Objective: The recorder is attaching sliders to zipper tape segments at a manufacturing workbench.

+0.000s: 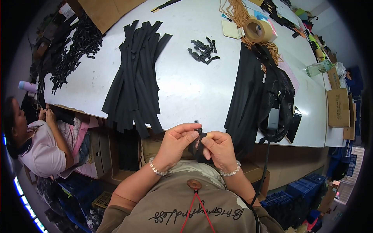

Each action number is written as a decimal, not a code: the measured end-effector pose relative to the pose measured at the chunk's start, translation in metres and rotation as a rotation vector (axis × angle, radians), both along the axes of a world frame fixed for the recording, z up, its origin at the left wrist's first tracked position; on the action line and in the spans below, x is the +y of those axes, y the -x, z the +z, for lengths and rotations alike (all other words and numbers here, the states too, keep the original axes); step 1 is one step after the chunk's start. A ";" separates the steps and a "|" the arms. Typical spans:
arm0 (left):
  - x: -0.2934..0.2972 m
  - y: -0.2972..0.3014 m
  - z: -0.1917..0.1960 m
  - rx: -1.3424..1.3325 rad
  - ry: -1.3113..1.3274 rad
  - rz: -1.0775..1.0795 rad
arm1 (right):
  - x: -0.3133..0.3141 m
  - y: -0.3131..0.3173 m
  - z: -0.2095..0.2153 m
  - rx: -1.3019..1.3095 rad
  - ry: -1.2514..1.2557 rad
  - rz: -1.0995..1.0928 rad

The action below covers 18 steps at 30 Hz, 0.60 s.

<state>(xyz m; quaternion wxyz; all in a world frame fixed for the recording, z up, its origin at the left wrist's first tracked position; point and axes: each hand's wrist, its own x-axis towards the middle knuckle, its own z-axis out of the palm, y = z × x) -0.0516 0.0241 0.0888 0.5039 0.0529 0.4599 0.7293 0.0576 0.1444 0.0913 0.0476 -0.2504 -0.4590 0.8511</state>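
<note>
My left hand (175, 144) and my right hand (218, 149) meet just below the near edge of the white table (194, 89). Both pinch one black zipper strip (197, 143) between thumb and fingers, held upright between them. A small black slider sits at its top, partly hidden by my fingertips. A pile of black zipper strips (136, 77) lies fanned on the table ahead and to the left. Several loose black sliders (203, 49) lie farther back at the centre.
Another stack of black strips (248, 97) and black mesh drape over the table's right side. A tape roll (255, 29), tan cords, a clear bottle (318, 68) and cardboard boxes sit at the back and right. A seated person (39, 139) works at the left.
</note>
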 end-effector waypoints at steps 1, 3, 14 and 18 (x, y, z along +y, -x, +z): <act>0.000 0.000 -0.001 -0.037 -0.013 0.009 | -0.003 0.000 -0.001 -0.014 0.066 -0.043; -0.001 0.000 -0.002 -0.076 -0.024 0.017 | -0.005 0.000 0.000 -0.016 0.092 -0.068; -0.003 -0.008 -0.008 -0.070 -0.041 0.027 | -0.012 0.001 0.006 0.078 -0.404 -0.117; -0.004 -0.007 -0.009 -0.073 -0.037 0.023 | -0.011 -0.001 0.001 0.117 -0.469 -0.100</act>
